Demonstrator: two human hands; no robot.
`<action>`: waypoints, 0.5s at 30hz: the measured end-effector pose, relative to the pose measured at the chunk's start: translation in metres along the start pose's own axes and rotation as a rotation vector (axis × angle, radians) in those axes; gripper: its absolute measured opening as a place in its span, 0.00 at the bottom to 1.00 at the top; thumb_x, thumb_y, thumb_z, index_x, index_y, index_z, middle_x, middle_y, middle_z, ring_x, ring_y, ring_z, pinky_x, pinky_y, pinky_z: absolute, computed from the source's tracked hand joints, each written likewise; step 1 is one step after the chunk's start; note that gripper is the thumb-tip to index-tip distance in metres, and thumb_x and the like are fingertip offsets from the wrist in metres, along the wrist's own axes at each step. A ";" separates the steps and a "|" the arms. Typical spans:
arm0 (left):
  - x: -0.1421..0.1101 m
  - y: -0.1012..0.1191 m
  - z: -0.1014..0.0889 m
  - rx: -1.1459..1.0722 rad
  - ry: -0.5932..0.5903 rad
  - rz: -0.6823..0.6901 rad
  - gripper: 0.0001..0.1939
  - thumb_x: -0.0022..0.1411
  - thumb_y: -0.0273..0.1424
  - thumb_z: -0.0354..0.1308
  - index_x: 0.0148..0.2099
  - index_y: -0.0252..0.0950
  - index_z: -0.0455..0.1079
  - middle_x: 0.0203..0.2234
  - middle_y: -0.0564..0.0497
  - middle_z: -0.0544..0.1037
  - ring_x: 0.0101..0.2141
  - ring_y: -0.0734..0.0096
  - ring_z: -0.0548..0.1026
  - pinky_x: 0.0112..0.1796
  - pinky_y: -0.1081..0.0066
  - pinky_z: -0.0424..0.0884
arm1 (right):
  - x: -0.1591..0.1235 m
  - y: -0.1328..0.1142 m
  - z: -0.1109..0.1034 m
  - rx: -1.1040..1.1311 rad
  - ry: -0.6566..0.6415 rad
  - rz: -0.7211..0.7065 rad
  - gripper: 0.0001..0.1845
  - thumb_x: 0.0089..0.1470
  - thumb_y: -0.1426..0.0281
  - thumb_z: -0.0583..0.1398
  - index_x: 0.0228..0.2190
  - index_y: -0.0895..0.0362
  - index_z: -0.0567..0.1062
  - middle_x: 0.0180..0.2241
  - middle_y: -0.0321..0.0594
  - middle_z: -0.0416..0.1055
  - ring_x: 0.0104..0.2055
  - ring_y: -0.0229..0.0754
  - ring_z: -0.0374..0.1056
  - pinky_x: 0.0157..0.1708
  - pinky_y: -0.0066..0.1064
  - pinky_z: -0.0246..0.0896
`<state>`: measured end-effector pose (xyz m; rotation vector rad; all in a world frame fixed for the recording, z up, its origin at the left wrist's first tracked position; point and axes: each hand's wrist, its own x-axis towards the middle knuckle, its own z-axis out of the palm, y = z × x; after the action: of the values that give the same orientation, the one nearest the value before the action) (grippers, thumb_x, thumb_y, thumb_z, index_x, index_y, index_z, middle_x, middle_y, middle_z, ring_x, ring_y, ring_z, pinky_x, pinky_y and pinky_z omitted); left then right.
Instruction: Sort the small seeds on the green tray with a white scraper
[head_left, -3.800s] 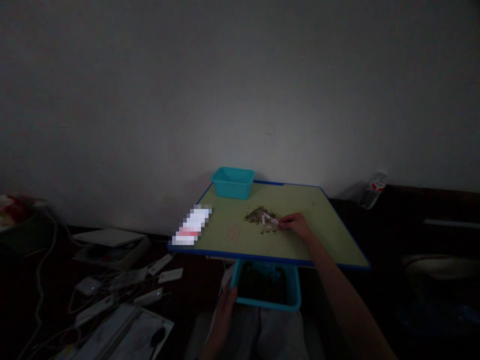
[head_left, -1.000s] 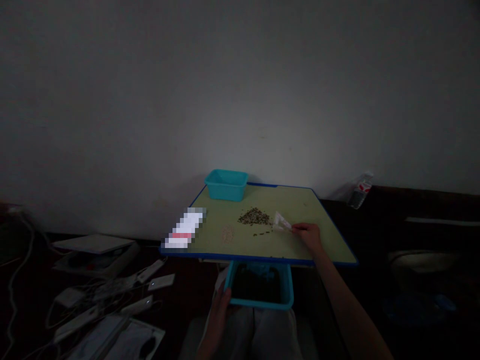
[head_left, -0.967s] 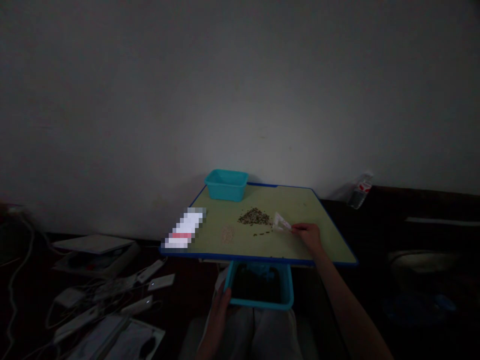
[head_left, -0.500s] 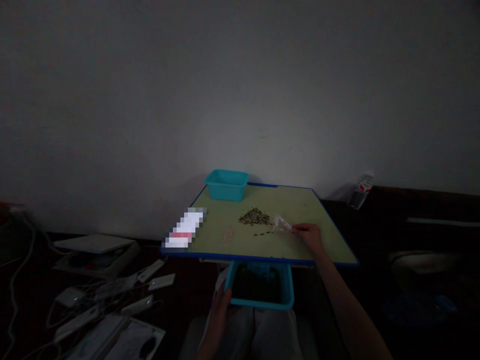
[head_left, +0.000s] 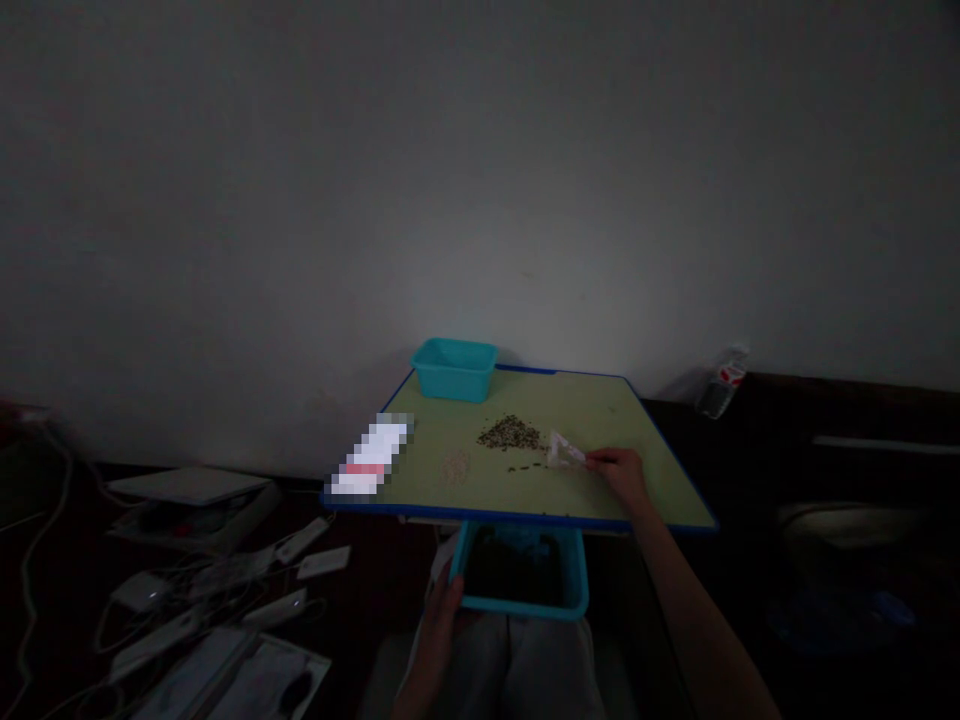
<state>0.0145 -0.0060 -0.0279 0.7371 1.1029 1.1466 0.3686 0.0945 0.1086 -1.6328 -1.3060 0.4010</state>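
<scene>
My right hand (head_left: 621, 472) rests on the green table (head_left: 645, 480) and pinches a small white card (head_left: 564, 451), its edge down on the tabletop just right of a pile of dark seeds (head_left: 510, 434). A few loose seeds lie between the card and the pile. A smaller pale heap of grains (head_left: 455, 466) sits to the left. My left hand (head_left: 441, 620) grips the left rim of a teal tub (head_left: 520, 574) held on my lap below the table's front edge; its inside is dark.
A second teal tub (head_left: 454, 368) stands at the table's back left corner. A pixelated white object (head_left: 371, 457) lies on the left edge. Cables, adapters and flat boxes (head_left: 187, 590) litter the floor to the left. A plastic bottle (head_left: 718, 382) leans by the wall at right.
Over the last seconds my right hand drew the card away from the seed pile toward the right. In the last half second almost nothing has moved.
</scene>
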 end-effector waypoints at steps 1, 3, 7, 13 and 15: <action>0.000 0.000 0.000 -0.015 -0.015 -0.005 0.39 0.57 0.54 0.62 0.64 0.38 0.66 0.65 0.41 0.68 0.65 0.42 0.63 0.55 0.50 0.74 | 0.000 0.000 0.000 -0.002 -0.002 -0.003 0.10 0.38 0.65 0.65 0.25 0.54 0.85 0.27 0.43 0.82 0.33 0.53 0.78 0.36 0.38 0.72; 0.000 0.001 0.001 -0.035 -0.033 -0.001 0.39 0.57 0.54 0.62 0.65 0.39 0.65 0.65 0.42 0.69 0.66 0.42 0.62 0.55 0.49 0.74 | -0.001 -0.001 0.001 0.001 -0.004 -0.014 0.10 0.39 0.65 0.65 0.25 0.54 0.85 0.27 0.43 0.82 0.32 0.52 0.79 0.36 0.38 0.72; -0.001 0.004 0.002 0.004 0.003 -0.001 0.42 0.55 0.54 0.63 0.65 0.37 0.65 0.65 0.41 0.69 0.65 0.40 0.63 0.56 0.48 0.73 | -0.001 -0.005 0.001 -0.004 -0.012 -0.035 0.10 0.40 0.64 0.65 0.26 0.54 0.85 0.28 0.43 0.82 0.32 0.52 0.79 0.37 0.38 0.72; -0.004 0.008 0.003 0.021 0.001 0.013 0.43 0.55 0.55 0.62 0.66 0.35 0.65 0.65 0.41 0.69 0.65 0.42 0.64 0.57 0.52 0.73 | -0.001 -0.008 0.003 -0.040 -0.044 -0.037 0.09 0.40 0.66 0.66 0.26 0.54 0.85 0.28 0.43 0.82 0.32 0.52 0.79 0.37 0.39 0.73; -0.002 0.007 0.003 0.030 0.000 0.024 0.42 0.54 0.55 0.63 0.64 0.36 0.67 0.64 0.43 0.71 0.65 0.43 0.64 0.59 0.52 0.70 | -0.001 -0.007 0.005 -0.053 -0.056 -0.059 0.09 0.42 0.66 0.66 0.27 0.53 0.85 0.29 0.43 0.82 0.33 0.52 0.79 0.38 0.39 0.73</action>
<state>0.0149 -0.0057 -0.0206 0.7755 1.1164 1.1522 0.3610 0.0956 0.1120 -1.6332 -1.4143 0.3818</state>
